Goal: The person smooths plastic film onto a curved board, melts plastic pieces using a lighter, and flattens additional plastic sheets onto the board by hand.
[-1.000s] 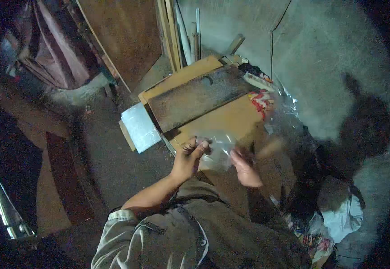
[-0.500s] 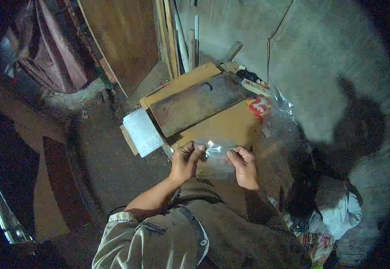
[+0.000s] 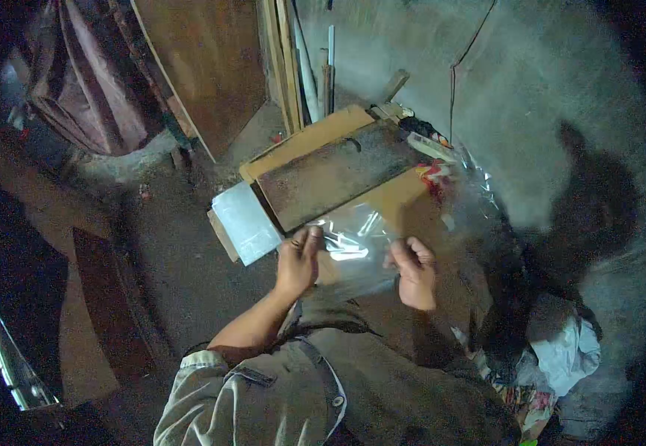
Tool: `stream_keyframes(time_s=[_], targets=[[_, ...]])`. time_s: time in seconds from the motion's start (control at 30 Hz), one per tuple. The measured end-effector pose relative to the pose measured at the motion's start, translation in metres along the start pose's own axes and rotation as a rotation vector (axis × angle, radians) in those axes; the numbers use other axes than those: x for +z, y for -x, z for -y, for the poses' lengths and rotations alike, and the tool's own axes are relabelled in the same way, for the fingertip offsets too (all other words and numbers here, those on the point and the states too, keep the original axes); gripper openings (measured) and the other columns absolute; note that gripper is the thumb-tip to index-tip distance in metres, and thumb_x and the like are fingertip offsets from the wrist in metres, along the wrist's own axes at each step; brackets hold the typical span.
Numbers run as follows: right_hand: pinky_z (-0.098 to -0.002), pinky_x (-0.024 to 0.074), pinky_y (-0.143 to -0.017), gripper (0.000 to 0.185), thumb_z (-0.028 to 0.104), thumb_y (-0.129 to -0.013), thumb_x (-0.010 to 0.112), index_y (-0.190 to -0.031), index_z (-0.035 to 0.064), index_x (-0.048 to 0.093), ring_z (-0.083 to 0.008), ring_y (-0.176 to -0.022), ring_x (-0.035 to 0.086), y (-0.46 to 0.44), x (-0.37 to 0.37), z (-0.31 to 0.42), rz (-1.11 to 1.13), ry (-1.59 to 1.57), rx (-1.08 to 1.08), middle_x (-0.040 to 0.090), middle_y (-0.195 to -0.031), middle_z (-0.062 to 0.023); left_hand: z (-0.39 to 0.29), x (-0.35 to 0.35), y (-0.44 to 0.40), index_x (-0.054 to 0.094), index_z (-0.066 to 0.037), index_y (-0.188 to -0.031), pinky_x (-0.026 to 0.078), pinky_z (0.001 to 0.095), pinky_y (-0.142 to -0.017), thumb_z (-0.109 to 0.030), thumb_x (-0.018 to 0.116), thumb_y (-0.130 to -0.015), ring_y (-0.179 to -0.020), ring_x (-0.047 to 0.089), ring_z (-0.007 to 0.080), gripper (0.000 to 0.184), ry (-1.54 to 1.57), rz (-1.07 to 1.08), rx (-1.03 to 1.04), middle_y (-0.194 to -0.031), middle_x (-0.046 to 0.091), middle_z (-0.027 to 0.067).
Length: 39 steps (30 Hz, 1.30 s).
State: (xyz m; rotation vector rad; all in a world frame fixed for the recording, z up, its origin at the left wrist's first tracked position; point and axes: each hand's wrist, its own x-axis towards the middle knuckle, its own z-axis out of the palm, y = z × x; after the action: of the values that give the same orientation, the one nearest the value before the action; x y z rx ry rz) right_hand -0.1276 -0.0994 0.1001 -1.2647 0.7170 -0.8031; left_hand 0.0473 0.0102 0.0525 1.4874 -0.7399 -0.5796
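Note:
Between my two hands a clear plastic bag [image 3: 353,241] is spread out, glossy with bright reflections. My left hand [image 3: 297,260] pinches its left side, thumb uppermost. On the opposite side, my right hand [image 3: 416,271] is closed at the bag's edge, its fingers slightly blurred. Just beyond lies a flattened cardboard sheet [image 3: 401,197] with a dark, worn board [image 3: 338,175] on top. A stack of clear or whitish plastic bags [image 3: 247,223] rests at the board's left end, close to my left hand.
A red and white packet [image 3: 434,178] and shiny plastic lie at the cardboard's right. Wooden strips [image 3: 282,67] and a brown panel [image 3: 204,74] lean at the back. A white sack [image 3: 568,353] sits low on the right, near the grey wall [image 3: 546,59].
The clear bag has opened out wider and shows more of its surface. My hands have moved slightly apart, the right one a little rightward. The view has shifted slightly.

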Motion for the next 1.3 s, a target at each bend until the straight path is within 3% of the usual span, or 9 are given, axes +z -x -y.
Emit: stream_keyframes(time_s=[0.07,0.13,0.17,0.4,0.6,0.87,1.1,1.17,1.3], targets=[[-0.0234,0.0390,-0.060,0.021,0.023,-0.087,0.063,-0.084,0.0027,0.060,-0.0095,-0.062,0.051,-0.004,-0.005,-0.007,-0.072,0.000,-0.001,0.056,-0.070,-0.0003,0.018,-0.014,-0.010,0.059,0.000,-0.087,0.041,0.0257,-0.065,-0.030,0.043,-0.099,-0.069,0.048,0.0088,0.036,-0.110,-0.028,-0.045,-0.073,0.056,0.0005],[-0.0250,0.0427,-0.057,0.019,0.021,-0.086,0.065,-0.091,0.0035,0.060,-0.0115,-0.067,0.054,-0.014,-0.027,-0.022,-0.253,0.050,0.003,0.058,-0.075,-0.0015,-0.008,-0.020,-0.013,0.060,0.000,-0.089,0.043,0.0250,-0.067,-0.030,0.044,-0.099,-0.071,0.050,0.0088,0.035,-0.020,-0.009,-0.080,-0.073,0.057,0.0006],[-0.0233,0.0424,-0.054,0.025,0.025,-0.085,0.067,-0.098,0.0046,0.059,-0.0099,-0.068,0.054,-0.022,-0.043,-0.028,-0.162,0.074,-0.007,0.059,-0.077,-0.0011,-0.009,-0.022,-0.016,0.060,0.001,-0.091,0.046,0.0277,-0.067,-0.027,0.043,-0.099,-0.070,0.054,0.0109,0.033,0.105,-0.013,-0.066,-0.075,0.059,0.0039],[-0.0268,0.0405,-0.061,0.022,0.026,-0.091,0.057,-0.092,0.0052,0.060,-0.0112,-0.067,0.051,-0.046,-0.139,-0.132,-0.560,0.381,0.068,0.057,-0.077,-0.0015,0.005,-0.036,-0.022,0.057,0.001,-0.106,0.052,0.0313,-0.070,-0.023,0.043,-0.099,-0.076,0.060,0.0130,0.027,0.460,0.054,-0.032,-0.082,0.060,0.0059],[-0.0300,0.0415,-0.068,0.025,0.030,-0.092,0.055,-0.095,0.0052,0.061,-0.0148,-0.074,0.053,-0.038,-0.183,-0.206,-0.564,0.668,0.257,0.058,-0.084,-0.0050,-0.005,-0.038,-0.023,0.058,0.001,-0.103,0.047,0.0259,-0.074,-0.018,0.046,-0.098,-0.079,0.059,0.0113,0.024,0.438,0.158,-0.141,-0.081,0.057,0.0028],[-0.0342,0.0429,-0.077,0.031,0.034,-0.092,0.053,-0.098,0.0051,0.061,-0.0195,-0.083,0.056,-0.045,-0.178,-0.201,-0.489,0.743,0.113,0.060,-0.094,-0.0097,-0.006,-0.033,-0.020,0.059,0.001,-0.094,0.045,0.0298,-0.082,-0.017,0.044,-0.098,-0.086,0.059,0.0143,0.023,0.376,0.259,-0.163,-0.093,0.065,0.0073],[-0.0339,0.0448,-0.078,0.039,0.042,-0.095,0.045,-0.095,0.0068,0.061,-0.0181,-0.083,0.057,-0.036,-0.072,-0.113,0.056,0.523,0.198,0.061,-0.092,-0.0081,0.005,-0.028,-0.005,0.058,0.000,-0.099,0.046,0.0290,-0.077,-0.008,0.045,-0.094,-0.083,0.057,0.0141,0.017,0.449,0.367,-0.179,-0.094,0.061,0.0062],[-0.0322,0.0448,-0.074,0.043,0.046,-0.096,0.041,-0.091,0.0076,0.060,-0.0163,-0.079,0.056,-0.031,-0.076,-0.151,0.278,-0.046,0.408,0.061,-0.085,-0.0044,-0.008,-0.027,-0.006,0.059,-0.001,-0.100,0.047,0.0294,-0.075,-0.010,0.047,-0.093,-0.081,0.057,0.0139,0.016,0.399,0.423,-0.171,-0.091,0.061,0.0049],[-0.0304,0.0443,-0.070,0.041,0.044,-0.097,0.041,-0.088,0.0082,0.057,-0.0142,-0.073,0.055,-0.016,-0.003,-0.103,-0.003,-0.234,0.602,0.059,-0.079,-0.0014,-0.001,-0.030,-0.004,0.059,-0.001,-0.095,0.046,0.0280,-0.067,-0.008,0.047,-0.091,-0.072,0.055,0.0117,0.015,0.322,0.524,-0.188,-0.083,0.058,0.0026]])
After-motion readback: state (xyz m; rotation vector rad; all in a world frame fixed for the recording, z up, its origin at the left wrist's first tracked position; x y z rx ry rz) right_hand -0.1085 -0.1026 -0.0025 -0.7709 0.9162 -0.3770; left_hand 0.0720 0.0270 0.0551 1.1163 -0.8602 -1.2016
